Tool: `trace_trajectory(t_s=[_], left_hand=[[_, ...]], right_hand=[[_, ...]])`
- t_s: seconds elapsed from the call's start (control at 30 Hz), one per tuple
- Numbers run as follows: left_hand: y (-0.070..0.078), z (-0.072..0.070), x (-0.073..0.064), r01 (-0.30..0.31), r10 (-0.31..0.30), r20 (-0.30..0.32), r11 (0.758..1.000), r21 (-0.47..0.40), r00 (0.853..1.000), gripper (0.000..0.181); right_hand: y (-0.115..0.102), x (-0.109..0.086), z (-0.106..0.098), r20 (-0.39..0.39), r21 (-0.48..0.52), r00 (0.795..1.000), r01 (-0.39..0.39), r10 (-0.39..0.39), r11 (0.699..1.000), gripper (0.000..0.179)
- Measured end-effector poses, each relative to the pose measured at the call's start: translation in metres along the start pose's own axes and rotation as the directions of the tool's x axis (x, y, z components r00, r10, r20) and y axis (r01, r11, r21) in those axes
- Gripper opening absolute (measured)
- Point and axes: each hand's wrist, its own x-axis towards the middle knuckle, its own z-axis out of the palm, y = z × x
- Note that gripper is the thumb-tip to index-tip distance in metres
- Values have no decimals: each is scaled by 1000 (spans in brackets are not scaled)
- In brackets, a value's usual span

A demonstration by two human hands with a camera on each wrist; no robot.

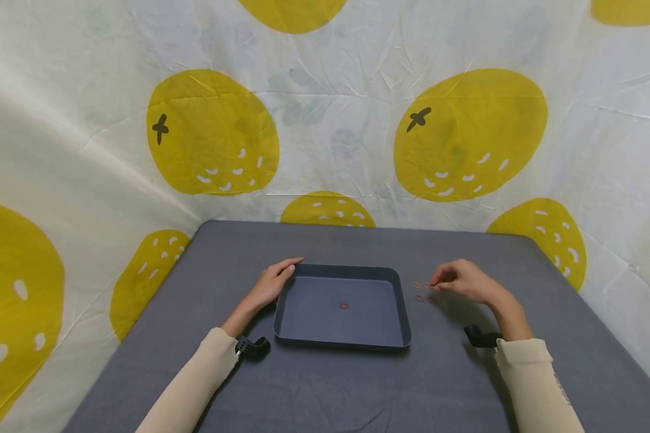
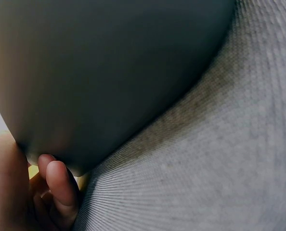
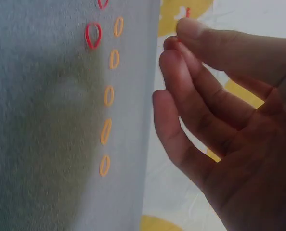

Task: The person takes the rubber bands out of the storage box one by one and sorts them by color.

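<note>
A dark grey rectangular tray (image 1: 342, 346) lies on the cloth, with one red rubber band (image 1: 344, 306) on its floor. My left hand (image 1: 273, 281) grips the tray's far left corner; in the left wrist view its fingertips (image 2: 60, 180) show against the outside of the wall. Right of the tray, my right hand (image 1: 467, 281) is raised above the table and pinches a red rubber band (image 3: 188, 12) between thumb and fingertips. Beside that hand, several orange rubber bands (image 3: 109, 96) lie in a row, with two red rubber bands (image 3: 93, 36) alongside.
A grey cloth (image 1: 325, 391) covers the table. Behind it hangs a white curtain (image 1: 336, 132) printed with large yellow fruit shapes. Each wrist wears a black camera mount, one by the left sleeve (image 1: 253, 347) and one by the right sleeve (image 1: 482, 337).
</note>
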Motion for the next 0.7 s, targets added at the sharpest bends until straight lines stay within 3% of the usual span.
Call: trace_trajectory(t_s=[0.37,0.7], left_hand=[[-1,-1,2,9,-9,16,1000,11,1000,43],[-2,-1,2,-3,3,20,1000,8,1000,45]], right_hand=[[14,-11,-6,24,-29,998,-65,66,997,5],[32,-8,4,36,-56,996,-78,80,995,5]])
